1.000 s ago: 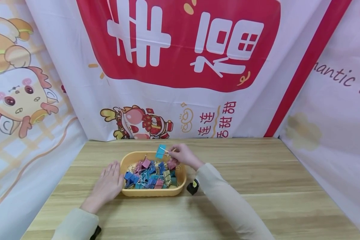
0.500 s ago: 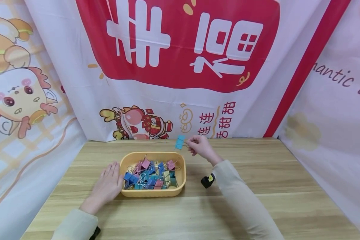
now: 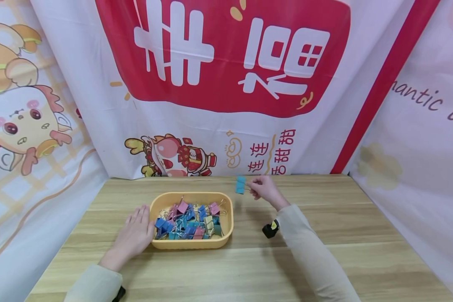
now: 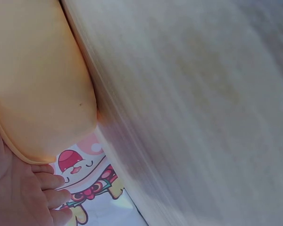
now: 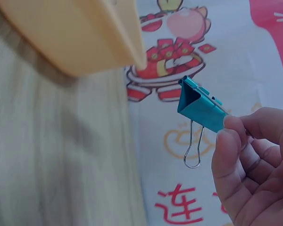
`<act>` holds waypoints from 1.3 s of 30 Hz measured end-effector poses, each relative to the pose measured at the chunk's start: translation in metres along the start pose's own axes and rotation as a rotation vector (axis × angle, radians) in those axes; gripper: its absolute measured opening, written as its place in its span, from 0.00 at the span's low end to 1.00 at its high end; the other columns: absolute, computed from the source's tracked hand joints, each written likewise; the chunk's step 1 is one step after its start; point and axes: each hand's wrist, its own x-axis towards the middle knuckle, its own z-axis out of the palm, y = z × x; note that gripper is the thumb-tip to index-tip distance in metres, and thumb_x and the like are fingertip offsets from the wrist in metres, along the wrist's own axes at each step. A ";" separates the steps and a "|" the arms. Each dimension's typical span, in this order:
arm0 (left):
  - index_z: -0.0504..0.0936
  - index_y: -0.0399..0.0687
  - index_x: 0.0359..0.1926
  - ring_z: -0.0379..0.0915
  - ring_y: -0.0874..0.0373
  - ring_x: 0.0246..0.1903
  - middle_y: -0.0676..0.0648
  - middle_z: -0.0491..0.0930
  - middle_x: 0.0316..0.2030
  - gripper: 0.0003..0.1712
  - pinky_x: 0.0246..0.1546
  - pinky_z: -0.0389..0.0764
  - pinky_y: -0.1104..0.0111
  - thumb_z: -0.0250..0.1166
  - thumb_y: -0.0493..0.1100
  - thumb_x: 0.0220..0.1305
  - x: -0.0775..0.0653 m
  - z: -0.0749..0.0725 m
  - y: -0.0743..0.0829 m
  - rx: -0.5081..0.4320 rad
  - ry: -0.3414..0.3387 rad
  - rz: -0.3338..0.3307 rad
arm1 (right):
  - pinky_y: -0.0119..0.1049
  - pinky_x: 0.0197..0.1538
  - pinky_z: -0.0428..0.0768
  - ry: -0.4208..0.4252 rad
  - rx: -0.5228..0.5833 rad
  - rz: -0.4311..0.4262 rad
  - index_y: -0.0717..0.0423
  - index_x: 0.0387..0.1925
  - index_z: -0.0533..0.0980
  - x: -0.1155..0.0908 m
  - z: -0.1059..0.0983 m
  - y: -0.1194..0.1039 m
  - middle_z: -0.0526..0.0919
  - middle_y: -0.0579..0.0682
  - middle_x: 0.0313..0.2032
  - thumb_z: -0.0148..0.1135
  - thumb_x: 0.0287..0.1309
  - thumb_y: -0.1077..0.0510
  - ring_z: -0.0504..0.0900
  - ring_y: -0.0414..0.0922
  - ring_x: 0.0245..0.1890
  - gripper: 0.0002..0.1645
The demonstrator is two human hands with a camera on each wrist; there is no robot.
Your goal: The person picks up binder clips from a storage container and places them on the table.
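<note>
A teal binder clip is pinched by one wire handle between the thumb and fingers of my right hand. It hangs in the air past the basket's far right corner. In the right wrist view the clip shows its hollow triangular end, and its other wire handle sticks out. My left hand lies with straight fingers along the left wall of the yellow plastic basket; the left wrist view shows its palm side against that wall. Several pink, blue, teal and yellow binder clips lie jumbled inside the basket.
The wooden table ends at the back against a printed cloth. More cloth hangs at the left and right sides. A black wrist device sits by my right sleeve.
My right hand has carried the teal binder clip from over the basket to the right, away from the rim. My left hand has stayed at the basket's left side.
</note>
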 end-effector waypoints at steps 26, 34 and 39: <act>0.48 0.19 0.64 0.42 0.29 0.63 0.24 0.46 0.64 0.34 0.61 0.45 0.42 0.39 0.46 0.71 -0.001 -0.001 0.001 0.001 0.008 0.008 | 0.30 0.19 0.74 -0.061 -0.065 0.061 0.73 0.29 0.77 -0.002 0.007 0.055 0.75 0.51 0.14 0.56 0.56 0.65 0.72 0.40 0.14 0.11; 0.48 0.19 0.64 0.41 0.29 0.63 0.24 0.46 0.64 0.34 0.61 0.45 0.42 0.39 0.46 0.71 -0.001 -0.001 0.001 0.006 0.002 0.002 | 0.28 0.18 0.73 -0.082 -0.035 0.077 0.71 0.23 0.75 -0.003 0.011 0.060 0.73 0.49 0.14 0.55 0.55 0.67 0.70 0.39 0.14 0.10; 0.48 0.19 0.64 0.42 0.29 0.63 0.24 0.46 0.64 0.34 0.61 0.46 0.42 0.39 0.47 0.71 -0.001 -0.001 0.001 0.008 0.011 0.006 | 0.28 0.18 0.72 -0.091 -0.001 0.118 0.73 0.23 0.74 -0.002 0.012 0.063 0.73 0.50 0.14 0.55 0.56 0.67 0.70 0.40 0.14 0.11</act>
